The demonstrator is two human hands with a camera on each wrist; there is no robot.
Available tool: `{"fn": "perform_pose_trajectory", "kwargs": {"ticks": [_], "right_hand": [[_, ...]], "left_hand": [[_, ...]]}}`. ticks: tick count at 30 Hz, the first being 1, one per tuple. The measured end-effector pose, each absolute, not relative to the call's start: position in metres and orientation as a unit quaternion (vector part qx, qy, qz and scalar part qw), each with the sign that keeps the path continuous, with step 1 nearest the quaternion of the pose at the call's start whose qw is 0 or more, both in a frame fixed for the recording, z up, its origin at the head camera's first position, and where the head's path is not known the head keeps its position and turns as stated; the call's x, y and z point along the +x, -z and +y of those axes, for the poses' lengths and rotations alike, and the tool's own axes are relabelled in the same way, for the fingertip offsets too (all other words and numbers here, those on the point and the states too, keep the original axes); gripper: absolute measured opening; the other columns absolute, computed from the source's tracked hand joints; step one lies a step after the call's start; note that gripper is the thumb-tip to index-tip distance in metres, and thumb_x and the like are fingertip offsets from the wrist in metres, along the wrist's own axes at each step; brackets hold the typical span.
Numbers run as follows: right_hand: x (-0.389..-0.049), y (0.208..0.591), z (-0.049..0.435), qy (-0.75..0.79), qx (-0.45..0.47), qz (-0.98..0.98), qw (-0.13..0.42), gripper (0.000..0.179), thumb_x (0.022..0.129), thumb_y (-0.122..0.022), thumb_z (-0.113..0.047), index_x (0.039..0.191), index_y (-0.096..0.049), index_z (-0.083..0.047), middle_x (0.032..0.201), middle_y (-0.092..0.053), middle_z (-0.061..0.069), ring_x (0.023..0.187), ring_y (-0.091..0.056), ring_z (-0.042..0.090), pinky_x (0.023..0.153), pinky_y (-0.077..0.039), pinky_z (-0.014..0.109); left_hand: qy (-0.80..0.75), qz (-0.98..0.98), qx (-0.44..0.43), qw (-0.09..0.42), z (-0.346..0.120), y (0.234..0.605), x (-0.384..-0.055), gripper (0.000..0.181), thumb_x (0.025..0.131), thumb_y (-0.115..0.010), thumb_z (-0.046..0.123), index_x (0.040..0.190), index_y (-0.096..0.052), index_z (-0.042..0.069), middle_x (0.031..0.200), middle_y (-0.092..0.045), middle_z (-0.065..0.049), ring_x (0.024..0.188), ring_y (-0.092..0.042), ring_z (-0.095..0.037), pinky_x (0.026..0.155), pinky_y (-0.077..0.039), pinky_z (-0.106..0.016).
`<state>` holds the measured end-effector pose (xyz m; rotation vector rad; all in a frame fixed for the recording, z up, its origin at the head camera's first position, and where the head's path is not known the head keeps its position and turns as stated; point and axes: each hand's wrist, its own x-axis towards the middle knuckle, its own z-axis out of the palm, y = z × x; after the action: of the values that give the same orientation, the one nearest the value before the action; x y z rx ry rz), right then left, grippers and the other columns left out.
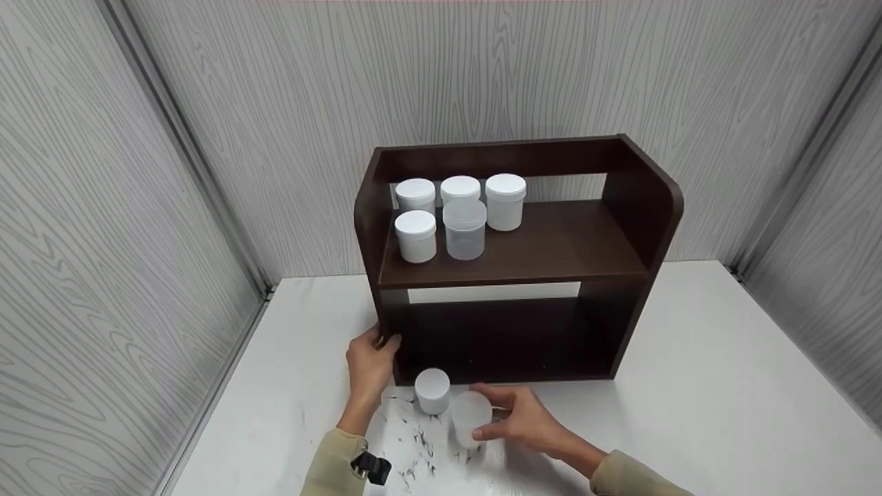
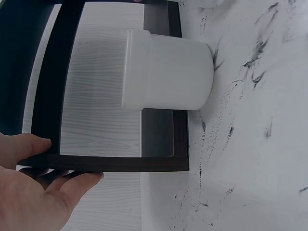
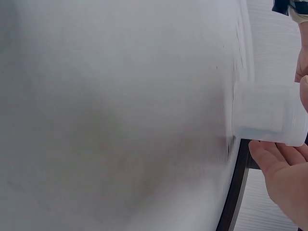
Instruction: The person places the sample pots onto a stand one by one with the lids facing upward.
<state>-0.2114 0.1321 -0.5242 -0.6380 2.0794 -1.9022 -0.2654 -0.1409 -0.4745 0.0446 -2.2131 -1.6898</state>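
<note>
My left hand (image 1: 370,363) grips the left side panel of a dark brown two-tier wooden shelf (image 1: 551,238). In the left wrist view the thumb lies on the inner face of that panel (image 2: 122,164), the fingers on the outer face. My right hand (image 1: 529,421) holds a translucent lidded plastic jar (image 1: 471,413) between thumb and fingers, upright at the table in front of the shelf. Just left of it stands a white lidded jar (image 1: 433,391), which neither hand touches. The right wrist view shows the translucent jar (image 3: 262,113) from the side.
On the upper tier stand several white lidded jars (image 1: 416,238) and another translucent jar (image 1: 465,238), grouped toward the left. The lower tier (image 1: 510,341) has a dark floor. Dark marks streak the white table (image 1: 723,386). Grey wood-patterned walls (image 1: 275,103) enclose the back and sides.
</note>
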Motion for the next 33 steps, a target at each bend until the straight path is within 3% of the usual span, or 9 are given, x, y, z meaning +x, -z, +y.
{"fn": "perform_pose_trajectory", "kwargs": {"ticks": [20,33], "right_hand": [[-0.213,0.524,0.136,0.662,-0.221,0.702,0.144,0.074,0.078,-0.09,0.001,0.143,-0.057,0.011,0.139,-0.065,0.023,0.128,-0.063,0.037,0.098,-0.057,0.038],[-0.211,0.501,0.14,0.667,-0.204,0.7,0.153,0.074,0.078,-0.09,0.002,0.143,-0.057,0.012,0.141,-0.063,0.023,0.127,-0.063,0.039,0.094,-0.059,0.036]], "left_hand": [[0.601,-0.777,0.022,0.186,-0.139,0.474,-0.264,0.041,0.098,-0.067,0.004,0.135,-0.062,-0.014,0.129,-0.067,-0.031,0.12,-0.067,-0.043,0.099,-0.056,-0.05],[0.599,-0.781,0.021,0.176,-0.14,0.474,-0.266,0.046,0.1,-0.065,0.005,0.139,-0.056,-0.017,0.135,-0.063,-0.034,0.126,-0.063,-0.045,0.101,-0.055,-0.049]]}}
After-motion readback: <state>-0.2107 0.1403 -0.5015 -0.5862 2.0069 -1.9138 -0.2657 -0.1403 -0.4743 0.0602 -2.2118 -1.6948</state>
